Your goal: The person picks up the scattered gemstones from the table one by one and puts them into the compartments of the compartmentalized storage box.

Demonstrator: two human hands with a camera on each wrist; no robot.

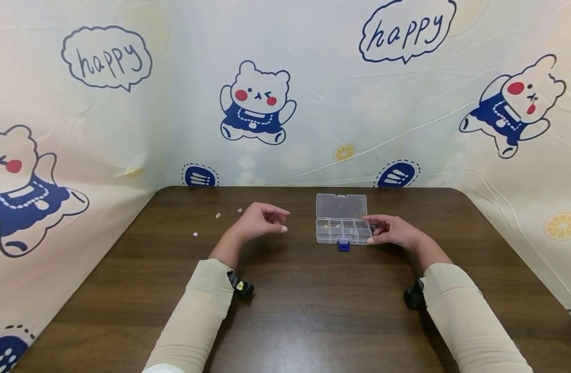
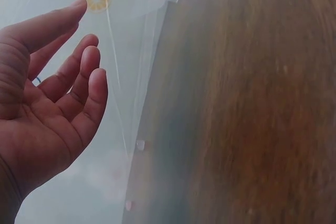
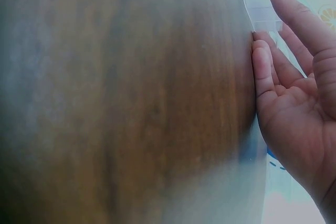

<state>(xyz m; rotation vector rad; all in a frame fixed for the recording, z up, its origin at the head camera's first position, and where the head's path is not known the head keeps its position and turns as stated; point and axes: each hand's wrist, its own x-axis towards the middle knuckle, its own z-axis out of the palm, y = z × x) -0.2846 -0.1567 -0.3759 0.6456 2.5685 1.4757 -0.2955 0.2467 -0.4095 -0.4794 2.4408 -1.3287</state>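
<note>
A: What is the room like?

B: A pale, creased backdrop (image 1: 313,46) hangs behind the desk (image 1: 304,311) and along both sides. It carries printed bears (image 1: 254,106) in blue, orange slices (image 1: 345,153) and "happy" in speech bubbles (image 1: 107,58).

A: And the desk itself?

B: Dark brown wood grain, far corners rounded, with a pale sheen toward the near side.

A: Where's the box?

B: The clear plastic box (image 1: 329,239) sits on the far half, right of centre. Its lid (image 1: 341,206) is tipped back toward the backdrop, its blue latch (image 1: 343,246) faces the person, and small bits lie in some compartments.

A: Who's touching it?

B: The right hand (image 1: 391,230) holds its right end, thumb at the front corner, fingers toward the back.

A: The other?

B: The left hand (image 1: 262,221) is above the desk left of the box, thumb apart from gently bent fingers, nothing visible between them. Three small pale pieces (image 1: 217,215) lie on the wood farther left, well apart.
</note>
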